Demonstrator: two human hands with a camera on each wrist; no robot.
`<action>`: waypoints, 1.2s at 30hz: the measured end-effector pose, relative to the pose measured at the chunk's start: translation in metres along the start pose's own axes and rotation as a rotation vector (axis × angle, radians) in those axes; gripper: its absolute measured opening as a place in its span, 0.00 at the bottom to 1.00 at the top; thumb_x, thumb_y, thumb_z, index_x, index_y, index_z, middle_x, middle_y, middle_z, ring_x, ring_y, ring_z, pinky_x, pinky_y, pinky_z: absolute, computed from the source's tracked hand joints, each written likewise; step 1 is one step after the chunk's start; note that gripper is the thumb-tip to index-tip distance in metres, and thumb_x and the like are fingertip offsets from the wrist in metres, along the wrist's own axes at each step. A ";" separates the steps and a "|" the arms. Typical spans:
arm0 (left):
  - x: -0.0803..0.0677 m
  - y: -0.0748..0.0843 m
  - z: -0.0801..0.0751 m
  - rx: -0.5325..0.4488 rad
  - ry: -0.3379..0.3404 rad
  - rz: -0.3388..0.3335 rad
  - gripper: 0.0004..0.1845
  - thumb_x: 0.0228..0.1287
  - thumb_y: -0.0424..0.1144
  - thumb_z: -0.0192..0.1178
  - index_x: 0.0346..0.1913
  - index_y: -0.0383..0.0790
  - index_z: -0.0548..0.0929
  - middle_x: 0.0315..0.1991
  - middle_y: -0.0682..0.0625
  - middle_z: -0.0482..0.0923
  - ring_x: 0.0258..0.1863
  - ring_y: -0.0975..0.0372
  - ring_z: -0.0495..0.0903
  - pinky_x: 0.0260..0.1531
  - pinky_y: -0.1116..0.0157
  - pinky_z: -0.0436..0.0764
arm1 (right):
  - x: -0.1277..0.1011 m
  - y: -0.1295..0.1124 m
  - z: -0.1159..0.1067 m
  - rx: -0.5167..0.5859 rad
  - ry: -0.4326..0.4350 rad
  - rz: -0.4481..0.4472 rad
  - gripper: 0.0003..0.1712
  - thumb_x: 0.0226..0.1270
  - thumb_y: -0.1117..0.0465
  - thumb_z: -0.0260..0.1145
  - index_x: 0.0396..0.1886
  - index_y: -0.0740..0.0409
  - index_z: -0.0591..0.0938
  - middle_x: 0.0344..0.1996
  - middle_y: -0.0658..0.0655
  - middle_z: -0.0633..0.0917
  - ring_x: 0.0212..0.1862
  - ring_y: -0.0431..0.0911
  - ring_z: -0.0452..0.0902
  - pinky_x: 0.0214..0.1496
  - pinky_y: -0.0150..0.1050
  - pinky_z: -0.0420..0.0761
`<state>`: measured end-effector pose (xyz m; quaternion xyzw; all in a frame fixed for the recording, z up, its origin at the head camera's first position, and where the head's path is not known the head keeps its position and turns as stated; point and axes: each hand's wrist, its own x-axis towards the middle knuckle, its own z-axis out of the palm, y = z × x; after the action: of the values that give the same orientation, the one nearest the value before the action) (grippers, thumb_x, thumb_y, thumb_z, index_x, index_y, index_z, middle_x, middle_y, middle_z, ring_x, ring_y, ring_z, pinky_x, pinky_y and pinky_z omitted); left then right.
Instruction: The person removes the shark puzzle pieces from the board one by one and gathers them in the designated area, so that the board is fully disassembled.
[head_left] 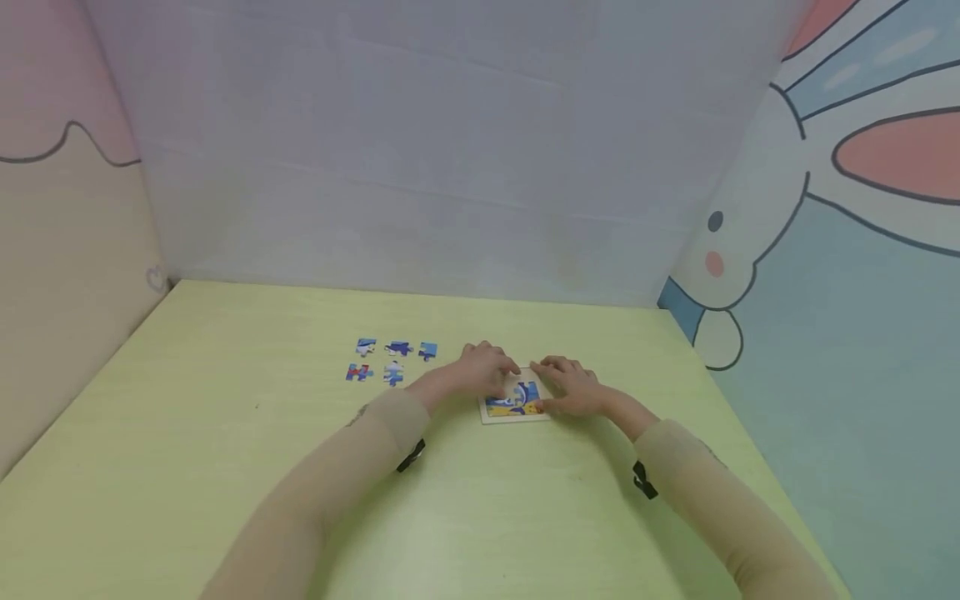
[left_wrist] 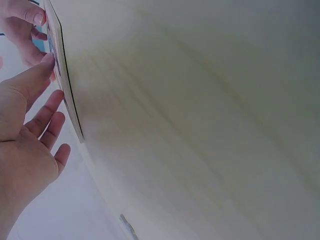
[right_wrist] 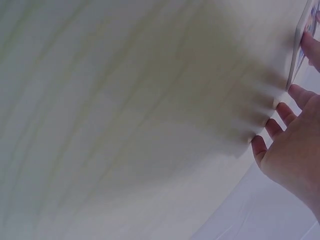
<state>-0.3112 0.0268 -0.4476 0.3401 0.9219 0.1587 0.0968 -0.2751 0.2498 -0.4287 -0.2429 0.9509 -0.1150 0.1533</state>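
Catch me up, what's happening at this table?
A person has both hands on a small jigsaw. The left hand is over the left side of the puzzle tray; the right hand touches its right side. Joined pieces cover the lower part of the tray, though the hands hide some of it. Five loose pieces lie in two rows on the table, left of the tray.

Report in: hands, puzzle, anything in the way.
Left hand and right hand at the puzzle tray, one each side. Puzzle partly assembled. Five loose pieces off to the left. Hands partly cover the tray.
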 end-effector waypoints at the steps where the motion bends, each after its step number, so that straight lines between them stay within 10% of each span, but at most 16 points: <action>1: 0.000 0.001 0.000 0.004 -0.006 0.003 0.26 0.55 0.49 0.67 0.59 0.56 0.77 0.50 0.56 0.77 0.51 0.60 0.67 0.53 0.55 0.63 | 0.000 0.001 0.000 -0.001 0.000 -0.004 0.43 0.64 0.43 0.60 0.73 0.54 0.57 0.69 0.64 0.58 0.68 0.66 0.51 0.60 0.68 0.55; 36: 0.010 0.013 -0.002 -0.084 0.006 0.090 0.11 0.58 0.43 0.66 0.43 0.56 0.79 0.33 0.64 0.75 0.40 0.64 0.68 0.51 0.57 0.57 | 0.000 0.003 -0.001 -0.020 -0.012 0.012 0.44 0.64 0.42 0.60 0.74 0.52 0.56 0.70 0.63 0.58 0.69 0.64 0.51 0.61 0.68 0.55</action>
<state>-0.3114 0.0420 -0.4414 0.3764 0.8985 0.2023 0.1008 -0.2773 0.2526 -0.4288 -0.2395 0.9525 -0.1032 0.1574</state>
